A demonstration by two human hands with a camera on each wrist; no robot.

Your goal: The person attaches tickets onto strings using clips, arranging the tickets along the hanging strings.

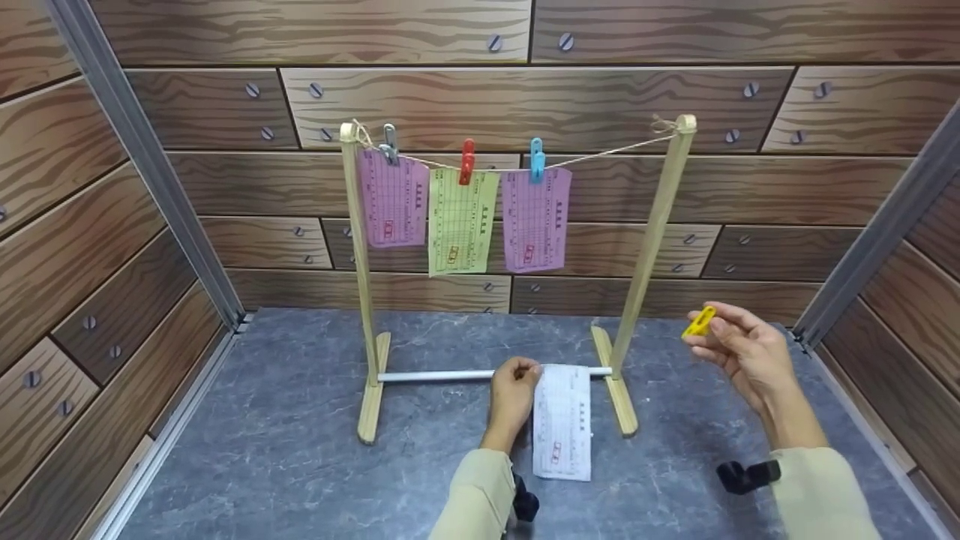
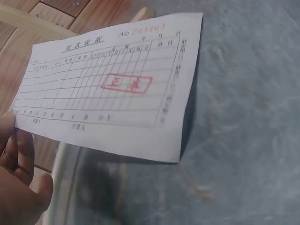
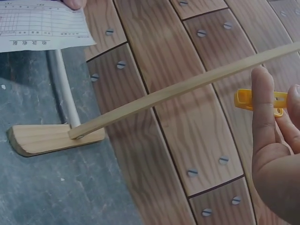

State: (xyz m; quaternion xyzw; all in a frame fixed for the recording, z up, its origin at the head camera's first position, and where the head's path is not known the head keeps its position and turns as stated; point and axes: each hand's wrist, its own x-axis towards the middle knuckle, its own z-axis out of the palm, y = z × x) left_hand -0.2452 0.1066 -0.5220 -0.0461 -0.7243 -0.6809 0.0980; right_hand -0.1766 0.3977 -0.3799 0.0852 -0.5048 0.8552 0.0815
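My left hand [image 1: 513,397] pinches a white receipt slip [image 1: 562,424] by its upper left corner. The slip hangs in front of the white crossbar; its ruled grid and red stamp show in the left wrist view. Off to the right, my right hand [image 1: 750,356] holds a yellow clothespin [image 1: 699,322] between thumb and fingers. On the string [image 1: 611,155] between two wooden posts hang a purple slip [image 1: 394,201] under a grey clothespin [image 1: 389,145], a green slip [image 1: 462,225] under a red clothespin [image 1: 467,161], and another purple slip [image 1: 535,221] under a blue clothespin [image 1: 537,160].
The stand's left post [image 1: 360,255] and right post [image 1: 654,247] rise from wooden feet, joined low down by a white crossbar [image 1: 435,376]. It stands on a grey marbled tabletop [image 1: 300,465]. Wood-patterned panels [image 1: 750,191] enclose the back and sides, with metal rails at the corners.
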